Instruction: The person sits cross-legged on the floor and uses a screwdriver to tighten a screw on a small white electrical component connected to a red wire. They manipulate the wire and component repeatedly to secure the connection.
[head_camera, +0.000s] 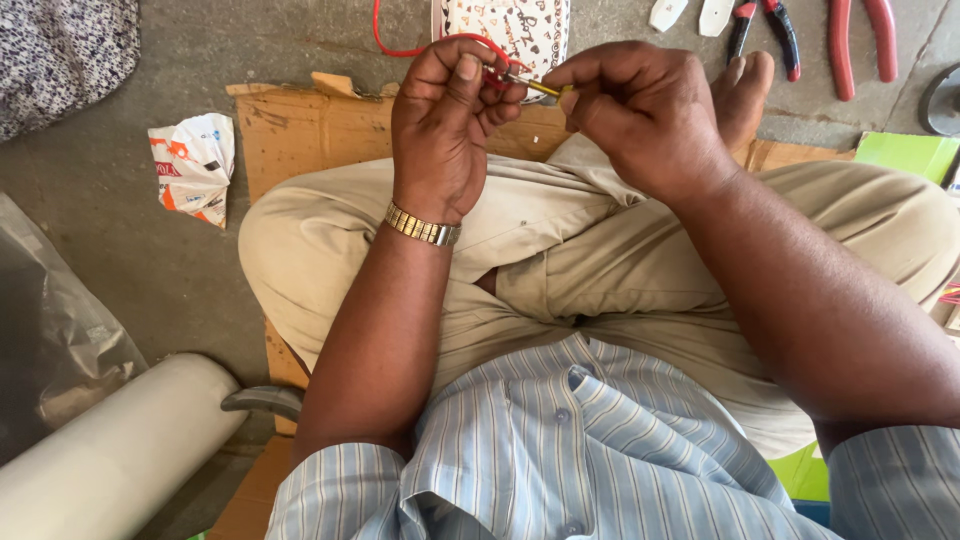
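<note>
I sit cross-legged on a sheet of cardboard (290, 125) on a concrete floor. My left hand (445, 125), with a gold watch band on the wrist, is closed around a thin red wire (400, 50) that loops up and away behind it. My right hand (640, 110) pinches the end of a short yellow wire (540, 87) between thumb and fingers. The two hands are held close together above my knees, the wire ends meeting between them. How the ends join is hidden by my fingers.
Red-handled pliers (860, 45) and smaller cutters (765, 25) lie on the floor at top right beside white plastic pieces (690, 14). A crumpled wrapper (193, 165) lies at left, a white pipe (110, 455) at bottom left, a green sheet (905, 155) at right.
</note>
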